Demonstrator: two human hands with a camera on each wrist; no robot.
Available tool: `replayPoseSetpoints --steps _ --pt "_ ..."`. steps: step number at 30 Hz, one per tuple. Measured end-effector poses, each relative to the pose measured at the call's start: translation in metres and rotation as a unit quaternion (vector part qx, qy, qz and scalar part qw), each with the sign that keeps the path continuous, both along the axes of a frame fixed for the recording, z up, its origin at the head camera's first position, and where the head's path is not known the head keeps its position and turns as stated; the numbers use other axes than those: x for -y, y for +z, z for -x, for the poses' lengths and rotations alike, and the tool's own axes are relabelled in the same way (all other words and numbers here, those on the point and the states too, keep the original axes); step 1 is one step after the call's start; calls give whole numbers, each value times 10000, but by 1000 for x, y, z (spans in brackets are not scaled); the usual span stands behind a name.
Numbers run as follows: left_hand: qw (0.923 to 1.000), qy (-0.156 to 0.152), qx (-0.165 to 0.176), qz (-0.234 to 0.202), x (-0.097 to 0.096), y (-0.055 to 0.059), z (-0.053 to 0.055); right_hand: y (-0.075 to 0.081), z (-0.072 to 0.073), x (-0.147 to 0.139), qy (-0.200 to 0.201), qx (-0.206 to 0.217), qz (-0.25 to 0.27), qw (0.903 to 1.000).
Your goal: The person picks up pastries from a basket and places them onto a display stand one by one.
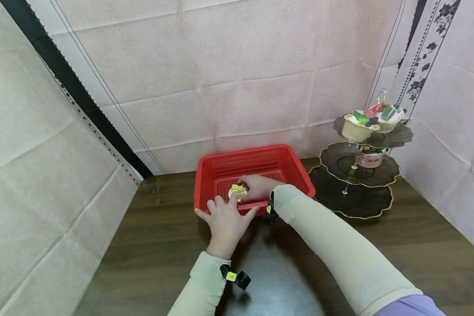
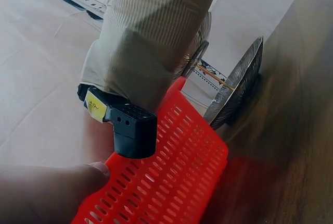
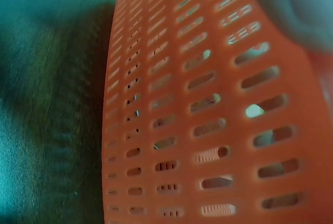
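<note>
A red perforated basket (image 1: 254, 152) stands on the wooden table against the back cloth. My right hand (image 1: 258, 187) reaches over its near rim and holds a small cupcake with yellow topping (image 1: 237, 190) inside it; part of the cupcake is hidden by the fingers. Spread out, the fingers of my left hand (image 1: 226, 223) lie over the near rim beside the cupcake. In the left wrist view the left thumb (image 2: 96, 174) touches the red rim. The right wrist view shows mostly the slotted basket wall (image 3: 171, 94), with the hand's grip out of sight.
A three-tier dark cake stand (image 1: 351, 206) with gold edges stands right of the basket. Two cupcakes (image 1: 359, 129) with colourful toppings sit on its top tier, and a pink one (image 1: 370, 159) on the middle tier. Pale patterned cloth (image 1: 221, 87) encloses the table (image 1: 150, 250).
</note>
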State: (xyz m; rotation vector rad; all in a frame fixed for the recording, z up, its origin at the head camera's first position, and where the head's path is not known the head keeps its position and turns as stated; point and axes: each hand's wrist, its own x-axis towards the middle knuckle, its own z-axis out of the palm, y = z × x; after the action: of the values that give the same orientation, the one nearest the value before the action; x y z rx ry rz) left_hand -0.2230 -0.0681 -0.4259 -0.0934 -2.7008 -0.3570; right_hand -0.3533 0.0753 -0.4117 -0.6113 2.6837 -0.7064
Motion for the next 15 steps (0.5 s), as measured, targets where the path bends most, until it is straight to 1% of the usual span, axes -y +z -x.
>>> replayPoseSetpoints --steps 8,12,15 --pt "10000 -8 1 16 0 1 1 -3 7 -1 -242 -416 -262 9985" --pt "10000 -31 -11 -17 0 0 2 0 6 -10 -316 -539 -76 9980" --pt "10000 -15 -63 -32 1 0 2 7 4 -21 -350 -646 153 9972"
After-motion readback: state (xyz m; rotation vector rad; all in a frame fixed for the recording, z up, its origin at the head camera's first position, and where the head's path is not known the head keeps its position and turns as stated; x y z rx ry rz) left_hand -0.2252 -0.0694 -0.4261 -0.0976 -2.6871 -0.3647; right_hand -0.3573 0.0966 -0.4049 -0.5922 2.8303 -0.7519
